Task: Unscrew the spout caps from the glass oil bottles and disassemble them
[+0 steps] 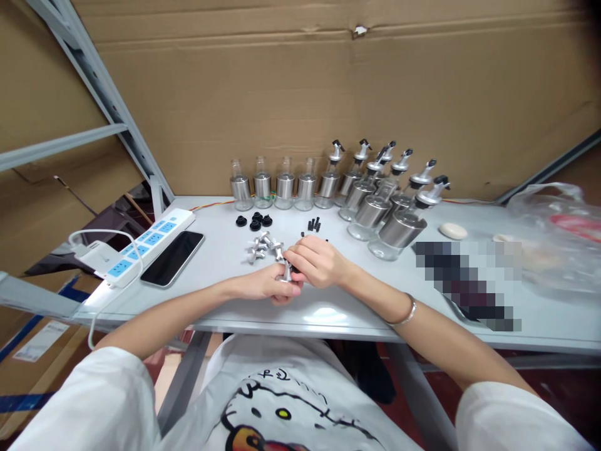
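Observation:
Close to the table's front edge, my left hand [270, 285] is closed around a silver pourer spout [287, 272]. My right hand [319, 260] reaches over from the other side, its fingers bent and pressed together at the top of that spout. A bit of a small black piece [294, 269] shows under the right fingertips; the rest is hidden. Just beyond the hands lies a loose pile of silver pourer spouts [259, 245]. Several black rubber stoppers [255, 220] lie behind the pile, and small black plastic pieces [314, 224] are scattered behind my right hand.
Open glass bottles with steel sleeves [285, 188] line the back. Bottles with pourers fitted [399, 232] crowd to the right. A power strip [153, 241] and phone [173, 259] lie left. On the right are a whitish round object [453, 231], a blurred-out item and a plastic bag [563, 232].

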Demonstrator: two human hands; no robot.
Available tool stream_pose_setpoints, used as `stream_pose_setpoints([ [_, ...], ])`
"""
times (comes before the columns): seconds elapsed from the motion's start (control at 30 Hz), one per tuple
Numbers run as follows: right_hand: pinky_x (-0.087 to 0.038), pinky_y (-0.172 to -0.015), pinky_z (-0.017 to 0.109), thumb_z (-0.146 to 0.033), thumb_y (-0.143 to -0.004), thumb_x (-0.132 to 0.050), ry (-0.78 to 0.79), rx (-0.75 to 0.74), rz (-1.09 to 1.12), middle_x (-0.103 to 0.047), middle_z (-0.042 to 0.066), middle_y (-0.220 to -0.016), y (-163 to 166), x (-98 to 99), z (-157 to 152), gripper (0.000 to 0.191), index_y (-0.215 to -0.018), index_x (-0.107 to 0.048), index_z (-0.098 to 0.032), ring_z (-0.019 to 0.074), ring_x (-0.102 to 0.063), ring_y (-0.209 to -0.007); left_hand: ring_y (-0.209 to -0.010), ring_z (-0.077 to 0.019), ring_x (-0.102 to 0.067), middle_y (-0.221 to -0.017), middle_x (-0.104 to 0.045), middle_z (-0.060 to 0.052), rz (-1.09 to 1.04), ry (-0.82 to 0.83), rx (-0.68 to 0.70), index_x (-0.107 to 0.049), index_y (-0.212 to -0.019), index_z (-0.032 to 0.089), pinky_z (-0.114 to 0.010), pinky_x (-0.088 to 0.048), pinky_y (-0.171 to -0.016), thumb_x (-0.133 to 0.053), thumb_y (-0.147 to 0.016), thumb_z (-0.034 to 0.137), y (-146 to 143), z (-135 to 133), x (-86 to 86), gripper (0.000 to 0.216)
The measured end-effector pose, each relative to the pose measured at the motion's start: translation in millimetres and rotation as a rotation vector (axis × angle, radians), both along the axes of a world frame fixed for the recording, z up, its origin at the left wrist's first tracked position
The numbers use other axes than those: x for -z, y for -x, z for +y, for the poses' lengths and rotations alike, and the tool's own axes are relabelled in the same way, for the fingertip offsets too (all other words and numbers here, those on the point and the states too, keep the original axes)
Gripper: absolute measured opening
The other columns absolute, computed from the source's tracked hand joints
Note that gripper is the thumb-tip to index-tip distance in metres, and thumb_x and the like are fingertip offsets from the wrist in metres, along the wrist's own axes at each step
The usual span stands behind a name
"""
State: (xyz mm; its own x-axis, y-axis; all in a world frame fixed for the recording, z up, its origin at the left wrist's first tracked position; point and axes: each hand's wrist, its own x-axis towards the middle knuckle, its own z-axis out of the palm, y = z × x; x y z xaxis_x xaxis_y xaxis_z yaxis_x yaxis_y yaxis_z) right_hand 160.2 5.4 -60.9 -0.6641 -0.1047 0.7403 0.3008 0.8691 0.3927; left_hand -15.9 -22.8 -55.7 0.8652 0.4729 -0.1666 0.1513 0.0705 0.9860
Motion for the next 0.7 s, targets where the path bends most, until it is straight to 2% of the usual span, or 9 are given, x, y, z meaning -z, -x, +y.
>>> stream_pose_setpoints([
  [0.13,-0.042,-0.058,0.031,-0.038,-0.099,-0.024,0.036,-0.068,0.028,-0.058,0.009,-0.068,1.9,2.4,0.1,0.048,-0.085,-0.061,-0.01,0.0171,-0.049,-0.063,-0.046,-0.0062,-0.029,-0.053,-0.034,0.006,0.005,0.009,0.007,-0.041,-0.064,0.018,-0.023,-0.023,-0.046,-0.059,-0.075,0.039,-0.3,-0.9,2.7,0.031],
  [0.23,-0.042,-0.057,0.029,-0.029,-0.1,-0.023,0.238,-0.143,0.229,-0.055,0.006,-0.064,2.5,2.0,-0.2,0.041,-0.08,-0.056,-0.014,0.0154,-0.05,-0.061,-0.049,-0.0067,-0.033,-0.056,-0.04,0.005,0.071,-0.073,0.075,-0.047,-0.07,0.016,-0.022,-0.027,-0.048,-0.061,-0.074,0.032,-2.7,-7.6,2.3,0.022],
  [0.33,-0.044,-0.061,0.028,-0.023,-0.099,-0.025,0.368,-0.116,0.332,-0.057,0.006,-0.069,-1.5,-0.7,3.4,0.034,-0.08,-0.053,-0.017,0.0148,-0.052,-0.064,-0.051,-0.0065,-0.034,-0.057,-0.042,0.006,0.096,-0.09,0.117,-0.05,-0.078,0.016,-0.021,-0.027,-0.05,-0.062,-0.075,0.033,-5.1,-15.1,1.8,0.022],
  [0.4,-0.045,-0.065,0.029,-0.026,-0.098,-0.031,0.324,-0.022,0.289,-0.059,0.007,-0.075,-7.1,-2.7,9.1,0.029,-0.084,-0.055,-0.017,0.0159,-0.053,-0.069,-0.052,-0.0062,-0.035,-0.058,-0.041,0.006,0.069,-0.12,0.031,-0.05,-0.079,0.016,-0.02,-0.027,-0.05,-0.063,-0.076,0.037,-5.9,-15.9,2.8,0.025],
  [0.47,-0.045,-0.065,0.028,-0.028,-0.098,-0.036,0.326,0.128,0.291,-0.057,0.007,-0.076,-14.7,-4.0,17.3,0.028,-0.085,-0.058,-0.017,0.0158,-0.052,-0.069,-0.05,-0.0058,-0.035,-0.057,-0.042,0.007,0.031,-0.181,-0.127,-0.048,-0.079,0.016,-0.02,-0.027,-0.05,-0.062,-0.076,0.039,-6.4,-12.0,5.3,0.027],
  [0.6,-0.043,-0.064,0.025,-0.03,-0.096,-0.042,0.46,0.387,0.317,-0.055,0.004,-0.073,-33.9,-3.8,37.7,0.027,-0.085,-0.062,-0.017,0.0141,-0.053,-0.066,-0.043,-0.0056,-0.036,-0.05,-0.041,0.01,-0.1,-0.162,-0.457,-0.04,-0.084,0.019,-0.02,-0.028,-0.048,-0.057,-0.079,0.041,-8.1,3.0,13.4,0.028],
  [0.7,-0.044,-0.067,0.027,-0.026,-0.092,-0.048,0.559,0.555,0.265,-0.059,0.006,-0.079,-48.1,-1.5,51.4,0.021,-0.085,-0.066,-0.016,0.0156,-0.056,-0.069,-0.041,-0.005,-0.04,-0.053,-0.045,0.011,-0.163,-0.092,-0.623,-0.033,-0.084,0.021,-0.019,-0.03,-0.048,-0.06,-0.076,0.04,-9.0,11.3,18.9,0.035],
])
